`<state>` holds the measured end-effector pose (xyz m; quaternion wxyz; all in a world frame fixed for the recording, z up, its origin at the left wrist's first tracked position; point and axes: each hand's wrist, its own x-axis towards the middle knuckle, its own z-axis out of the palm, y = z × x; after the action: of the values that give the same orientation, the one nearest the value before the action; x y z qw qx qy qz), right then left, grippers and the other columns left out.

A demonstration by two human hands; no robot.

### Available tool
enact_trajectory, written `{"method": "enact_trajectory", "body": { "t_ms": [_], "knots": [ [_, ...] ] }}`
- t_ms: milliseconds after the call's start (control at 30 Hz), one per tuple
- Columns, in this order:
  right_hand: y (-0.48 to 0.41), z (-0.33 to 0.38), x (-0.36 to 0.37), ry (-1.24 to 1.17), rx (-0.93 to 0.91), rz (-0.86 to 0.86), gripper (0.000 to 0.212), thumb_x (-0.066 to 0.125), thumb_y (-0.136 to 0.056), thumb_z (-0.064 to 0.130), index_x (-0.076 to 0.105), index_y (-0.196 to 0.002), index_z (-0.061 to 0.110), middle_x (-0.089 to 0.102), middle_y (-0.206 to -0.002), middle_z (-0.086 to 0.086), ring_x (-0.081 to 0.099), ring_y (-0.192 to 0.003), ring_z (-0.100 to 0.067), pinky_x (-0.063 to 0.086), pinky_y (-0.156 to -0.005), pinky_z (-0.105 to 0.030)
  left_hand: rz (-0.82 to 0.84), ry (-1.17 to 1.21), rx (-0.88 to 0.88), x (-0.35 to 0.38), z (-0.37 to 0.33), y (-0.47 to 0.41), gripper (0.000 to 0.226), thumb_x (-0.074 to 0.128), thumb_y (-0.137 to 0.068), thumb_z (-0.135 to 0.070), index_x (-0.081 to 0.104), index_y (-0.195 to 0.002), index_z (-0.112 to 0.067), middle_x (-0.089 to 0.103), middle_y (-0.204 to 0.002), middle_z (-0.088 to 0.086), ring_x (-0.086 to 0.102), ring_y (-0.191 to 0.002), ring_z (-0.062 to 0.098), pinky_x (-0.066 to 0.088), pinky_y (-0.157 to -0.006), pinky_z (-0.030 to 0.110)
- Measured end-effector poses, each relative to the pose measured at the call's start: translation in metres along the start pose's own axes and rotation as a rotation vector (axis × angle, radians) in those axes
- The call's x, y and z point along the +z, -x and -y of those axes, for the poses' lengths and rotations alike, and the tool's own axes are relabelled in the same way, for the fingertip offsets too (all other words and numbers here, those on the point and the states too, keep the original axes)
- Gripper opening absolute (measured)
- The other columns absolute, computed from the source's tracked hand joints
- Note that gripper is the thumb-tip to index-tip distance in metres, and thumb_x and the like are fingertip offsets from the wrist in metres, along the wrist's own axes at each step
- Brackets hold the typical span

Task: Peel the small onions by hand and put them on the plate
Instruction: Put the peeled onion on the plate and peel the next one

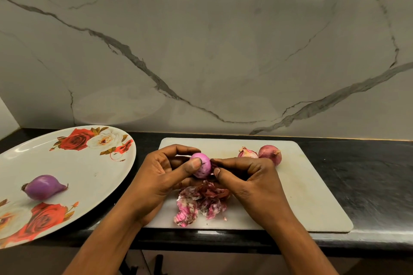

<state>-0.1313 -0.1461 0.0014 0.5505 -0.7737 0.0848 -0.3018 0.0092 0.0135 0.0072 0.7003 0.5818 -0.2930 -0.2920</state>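
My left hand [165, 176] grips a small pink onion [204, 168] above the white cutting board [312, 196], thumb pressed on its front. My right hand [243, 176] pinches a strip of reddish skin at the onion's right side. A pile of peeled skins [199, 203] lies on the board just below both hands. Two unpeeled onions sit at the board's far side, one pale [247, 153] and one darker red [270, 154]. One peeled purple onion [43, 186] rests on the white plate with roses [93, 163] at the left.
The board and plate sit on a black counter [368, 174] against a marble wall [223, 51]. The counter's front edge runs just below my wrists.
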Motion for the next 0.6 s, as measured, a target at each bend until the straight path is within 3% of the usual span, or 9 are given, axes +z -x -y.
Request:
{"method": "enact_trajectory", "body": {
  "t_ms": [267,400,533,600],
  "knots": [
    [-0.0030,-0.0094,0.0010,0.003,0.068,-0.124,0.022,0.076,-0.093,0.008,0.084,-0.102,0.026,0.082,-0.093,0.006,0.080,-0.089,-0.017,0.067,-0.082,-0.042,-0.001,0.045,0.003,0.0017,-0.0011,0.0002,0.038,0.068,-0.090,-0.016,0.070,-0.127,-0.009,0.078,-0.114,0.016,0.076,-0.106,0.033,0.065,-0.079,0.031],
    [-0.0025,-0.0090,0.0000,-0.012,0.082,-0.135,0.023,0.076,-0.092,0.005,0.084,-0.099,0.026,0.082,-0.093,0.008,0.080,-0.088,-0.013,0.067,-0.079,-0.036,-0.014,0.100,-0.009,0.0011,-0.0019,-0.0011,0.036,0.063,-0.094,-0.020,0.072,-0.127,-0.012,0.076,-0.120,0.014,0.076,-0.108,0.035,0.065,-0.079,0.032],
    [-0.0007,-0.0051,0.0024,0.075,0.045,-0.071,0.029,0.083,-0.088,0.019,0.080,-0.115,0.029,0.080,-0.106,0.018,0.074,-0.101,0.003,0.061,-0.085,-0.018,-0.020,0.035,0.005,0.0028,-0.0013,-0.0012,0.034,0.062,-0.094,-0.023,0.073,-0.124,-0.012,0.077,-0.117,0.012,0.076,-0.108,0.032,0.066,-0.078,0.032],
    [0.0000,-0.0031,0.0036,0.066,0.031,-0.052,0.036,0.085,-0.086,0.027,0.078,-0.121,0.028,0.079,-0.110,0.017,0.074,-0.102,0.003,0.061,-0.084,-0.018,-0.018,-0.002,0.016,0.0037,-0.0012,-0.0004,0.034,0.063,-0.092,-0.024,0.072,-0.122,-0.011,0.078,-0.113,0.010,0.077,-0.107,0.030,0.065,-0.078,0.031]
  ]
}}
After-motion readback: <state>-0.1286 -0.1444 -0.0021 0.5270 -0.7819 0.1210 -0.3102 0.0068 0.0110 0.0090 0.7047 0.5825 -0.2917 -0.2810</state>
